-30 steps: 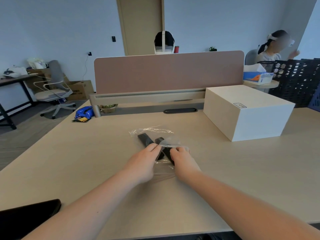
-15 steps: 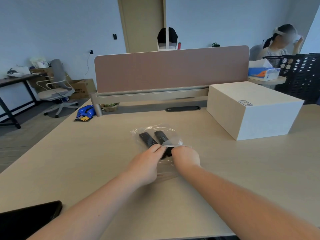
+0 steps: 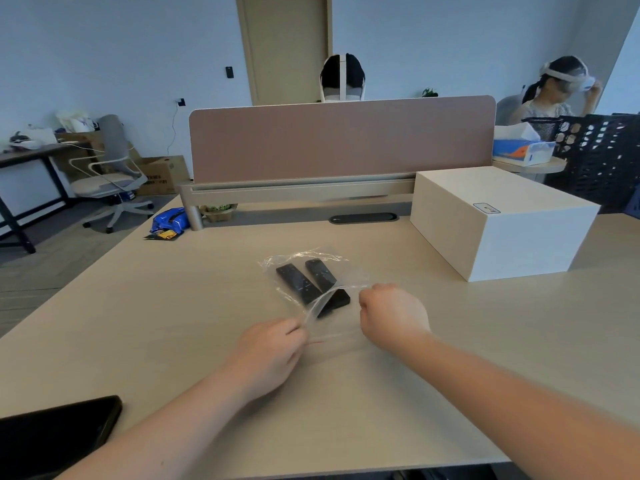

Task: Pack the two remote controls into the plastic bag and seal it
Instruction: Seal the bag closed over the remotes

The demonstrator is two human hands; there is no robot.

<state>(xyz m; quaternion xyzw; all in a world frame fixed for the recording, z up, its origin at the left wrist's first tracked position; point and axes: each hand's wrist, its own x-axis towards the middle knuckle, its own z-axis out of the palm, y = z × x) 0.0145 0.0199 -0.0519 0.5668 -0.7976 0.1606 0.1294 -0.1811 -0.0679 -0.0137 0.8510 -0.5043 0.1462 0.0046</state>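
Both slim black remote controls [image 3: 313, 284] sit inside your clear plastic bag [image 3: 332, 327]; your left hand [image 3: 273, 353] and right hand [image 3: 393, 315] each keep a pinching grip on its mouth, so uneven pulling probably leaves gaps.

**Hidden and cut-off parts**

The flat black slab [image 3: 59, 434] on the counter [image 3: 173, 323] runs off the lower left edge. The right hand [image 3: 393, 315] curls over its own fingertips. The white box's small label [image 3: 486, 208] is unreadable.
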